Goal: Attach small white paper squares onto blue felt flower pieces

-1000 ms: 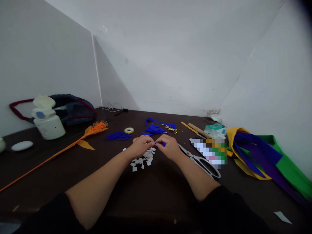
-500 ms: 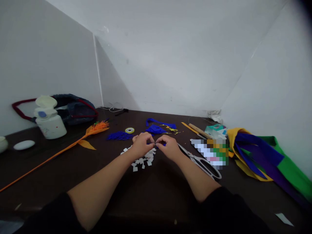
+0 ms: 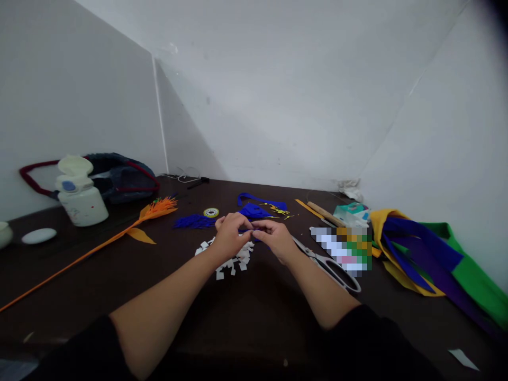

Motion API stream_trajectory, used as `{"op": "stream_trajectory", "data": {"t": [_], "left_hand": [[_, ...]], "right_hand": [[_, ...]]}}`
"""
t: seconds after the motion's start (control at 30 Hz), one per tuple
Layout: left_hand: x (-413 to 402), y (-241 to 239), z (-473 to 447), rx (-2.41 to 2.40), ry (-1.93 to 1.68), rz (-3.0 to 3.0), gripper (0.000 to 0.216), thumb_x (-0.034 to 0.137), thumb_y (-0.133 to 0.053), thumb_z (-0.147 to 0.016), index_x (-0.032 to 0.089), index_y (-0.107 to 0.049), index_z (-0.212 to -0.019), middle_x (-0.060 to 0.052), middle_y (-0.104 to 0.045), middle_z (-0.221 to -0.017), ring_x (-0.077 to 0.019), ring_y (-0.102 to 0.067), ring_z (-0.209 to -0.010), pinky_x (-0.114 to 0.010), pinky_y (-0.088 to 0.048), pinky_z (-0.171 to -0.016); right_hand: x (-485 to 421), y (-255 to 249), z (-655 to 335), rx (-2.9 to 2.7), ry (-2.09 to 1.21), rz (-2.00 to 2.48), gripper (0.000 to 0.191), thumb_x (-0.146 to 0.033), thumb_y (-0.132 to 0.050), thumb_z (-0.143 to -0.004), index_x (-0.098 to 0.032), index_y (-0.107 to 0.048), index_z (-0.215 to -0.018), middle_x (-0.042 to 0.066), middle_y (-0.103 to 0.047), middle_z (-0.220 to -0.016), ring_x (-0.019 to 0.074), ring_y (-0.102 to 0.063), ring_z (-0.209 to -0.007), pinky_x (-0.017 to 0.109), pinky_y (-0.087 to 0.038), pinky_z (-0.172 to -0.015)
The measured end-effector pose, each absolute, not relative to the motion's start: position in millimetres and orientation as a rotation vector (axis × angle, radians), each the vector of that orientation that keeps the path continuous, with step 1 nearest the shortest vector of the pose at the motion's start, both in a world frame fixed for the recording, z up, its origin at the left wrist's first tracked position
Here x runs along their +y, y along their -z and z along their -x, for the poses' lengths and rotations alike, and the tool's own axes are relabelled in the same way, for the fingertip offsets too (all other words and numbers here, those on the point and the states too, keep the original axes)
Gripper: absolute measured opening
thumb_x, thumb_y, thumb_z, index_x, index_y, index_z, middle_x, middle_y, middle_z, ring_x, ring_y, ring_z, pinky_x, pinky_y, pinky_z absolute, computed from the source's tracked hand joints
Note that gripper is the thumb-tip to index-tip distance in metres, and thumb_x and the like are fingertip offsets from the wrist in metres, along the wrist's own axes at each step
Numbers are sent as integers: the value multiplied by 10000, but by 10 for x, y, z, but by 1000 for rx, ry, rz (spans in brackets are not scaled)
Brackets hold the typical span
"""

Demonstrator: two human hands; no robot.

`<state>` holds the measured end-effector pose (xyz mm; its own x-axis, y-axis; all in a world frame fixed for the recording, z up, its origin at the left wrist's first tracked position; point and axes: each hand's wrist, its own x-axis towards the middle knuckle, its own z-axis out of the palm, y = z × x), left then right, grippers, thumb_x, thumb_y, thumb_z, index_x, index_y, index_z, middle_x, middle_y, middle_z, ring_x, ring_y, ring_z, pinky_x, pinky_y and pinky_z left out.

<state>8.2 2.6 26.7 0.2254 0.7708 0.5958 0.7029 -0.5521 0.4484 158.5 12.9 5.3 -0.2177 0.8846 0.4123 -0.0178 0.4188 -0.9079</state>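
Note:
My left hand and my right hand meet at the fingertips over the middle of the dark table. Both are closed in a pinch on a small blue piece of paper, mostly hidden by the fingers. Beneath and beside my left hand lies a heap of small white paper squares. Just beyond it are a pile of blue cut pieces and a roll of tape. Blue paper with yellow shreds lies behind both hands. Scissors rest by my right forearm.
On the left are an orange paper flower with a long stem, a white bottle and a dark bag. Right are a wooden-handled tool, a plastic packet and folded coloured sheets. Walls surround the table.
My fingers have shifted slightly at the pinch, with the right fingers now straighter and laid closer over the left fingertips. The things on the table have not moved.

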Motion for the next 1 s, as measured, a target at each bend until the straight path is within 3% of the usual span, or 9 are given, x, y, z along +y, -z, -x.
{"op": "stream_trajectory", "data": {"t": [0.17,0.3,0.47,0.63,0.87,1.0], "left_hand": [[36,-263,-88,1394,-1269,-2283,31,213,-565,-637,192,-566,-660,5,-581,-757,-167,-488,-805,-313,-323,-771],[98,-219,-49,1154,-1156,-2029,184,341,-555,-662,171,-586,-727,-4,-588,-716,-158,-506,-710,-282,-366,-682],[127,-190,-30,838,-972,-1692,322,402,-460,-733,125,-606,-658,-29,-599,-636,-150,-515,-643,-277,-376,-674],[108,-197,-57,842,-941,-1693,274,350,-475,-723,138,-552,-566,-3,-555,-595,-118,-471,-590,-245,-357,-627],[111,-164,-62,1052,-1031,-1870,206,353,-515,-684,152,-547,-653,37,-496,-550,-97,-418,-513,-218,-323,-516],[112,-165,-63,1187,-1113,-2095,186,351,-547,-662,166,-565,-640,23,-546,-611,-122,-469,-600,-236,-349,-584]], "right_hand": [[112,-71,-1560,-1532,-875,893,146,-255,-617,-639,-172,-672,-745,28,-658,-683,162,-580,-638,299,-448,-641],[117,-113,-1602,-1589,-727,944,111,-240,-606,-645,-184,-673,-713,23,-662,-699,169,-590,-686,293,-441,-673],[121,-127,-1637,-1664,-685,936,95,-232,-590,-656,-186,-657,-705,15,-654,-676,160,-589,-688,285,-438,-688],[114,-118,-1636,-1721,-630,948,106,-249,-561,-672,-184,-641,-693,7,-636,-657,147,-567,-675,262,-421,-663],[126,-93,-1619,-1733,-489,1058,182,-312,-502,-704,-170,-578,-621,-22,-534,-582,113,-468,-575,227,-356,-559],[154,-57,-1614,-1677,-557,1035,220,-336,-500,-714,-173,-569,-584,-24,-494,-536,114,-441,-546,233,-347,-539]]}}
